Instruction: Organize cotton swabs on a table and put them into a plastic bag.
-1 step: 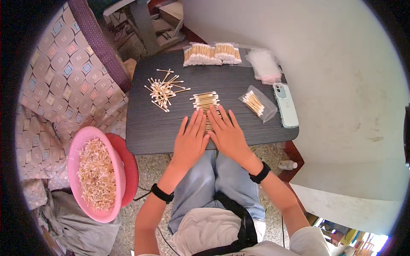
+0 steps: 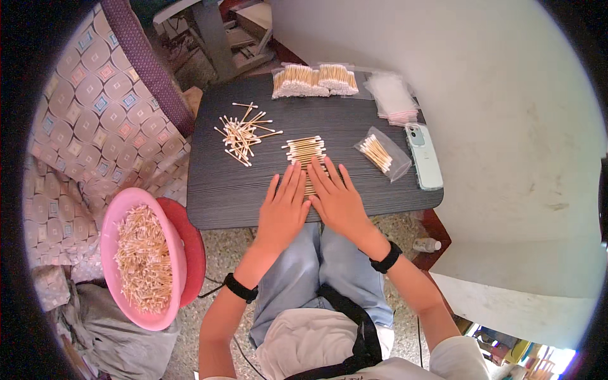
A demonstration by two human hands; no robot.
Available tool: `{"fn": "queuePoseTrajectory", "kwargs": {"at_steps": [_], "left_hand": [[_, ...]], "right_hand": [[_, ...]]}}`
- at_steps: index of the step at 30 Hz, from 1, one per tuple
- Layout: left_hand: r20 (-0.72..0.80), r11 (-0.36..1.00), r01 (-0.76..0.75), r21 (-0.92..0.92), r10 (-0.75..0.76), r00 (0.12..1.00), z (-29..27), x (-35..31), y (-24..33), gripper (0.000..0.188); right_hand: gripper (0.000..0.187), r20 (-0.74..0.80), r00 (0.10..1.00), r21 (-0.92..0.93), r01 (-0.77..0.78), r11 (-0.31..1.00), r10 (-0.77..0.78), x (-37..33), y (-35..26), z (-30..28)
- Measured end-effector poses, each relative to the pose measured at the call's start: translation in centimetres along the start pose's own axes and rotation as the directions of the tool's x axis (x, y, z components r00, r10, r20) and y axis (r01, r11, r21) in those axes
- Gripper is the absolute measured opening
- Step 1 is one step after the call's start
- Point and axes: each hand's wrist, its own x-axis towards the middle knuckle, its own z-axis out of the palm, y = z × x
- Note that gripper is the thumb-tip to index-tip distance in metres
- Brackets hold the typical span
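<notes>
Lying flat, left hand and right hand, fingers spread unclenched, bracketing cotton swab row, fingertips touching.

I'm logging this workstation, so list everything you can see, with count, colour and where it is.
table: one, dark grey, centre
aligned swab row: one, tan with white tips, mid-table, partly under both hands
loose swab pile: one, tan, left of the row
filled swab bags: two or more, clear, far edge
part-filled bag: one, clear, right of the row
empty bags: a stack, clear, far right corner
phone: one, pale green, right edge
basin of swabs: one, pink, floor left
left hand: flat, fingers spread
right hand: flat, fingers spread
</notes>
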Motion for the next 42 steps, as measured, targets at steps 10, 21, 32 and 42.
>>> {"fn": "queuePoseTrajectory", "kwargs": {"at_steps": [10,21,32,42], "left_hand": [[-0.183,0.995,-0.035,-0.092,0.017,0.983,0.6,1.1,-0.4,0.042],[-0.140,0.982,-0.083,-0.172,0.059,0.988,-1.0,1.4,-0.8,0.029],[-0.058,0.976,-0.146,0.159,0.157,0.986,0.7,2.3,-1.1,0.013],[-0.069,0.980,-0.179,0.083,0.185,0.980,-1.2,0.9,-0.9,0.016]], "right_hand": [[0.048,-0.112,0.994,0.128,0.026,0.991,-0.012,0.2,0.2,0.5],[0.038,-0.182,0.978,0.162,0.136,0.977,-0.106,0.9,0.8,-0.5],[0.016,-0.059,0.971,-0.148,0.223,0.964,-0.233,1.5,1.1,0.2],[0.015,-0.018,0.978,0.047,0.211,0.976,-0.210,0.7,-0.1,-2.0]]}}
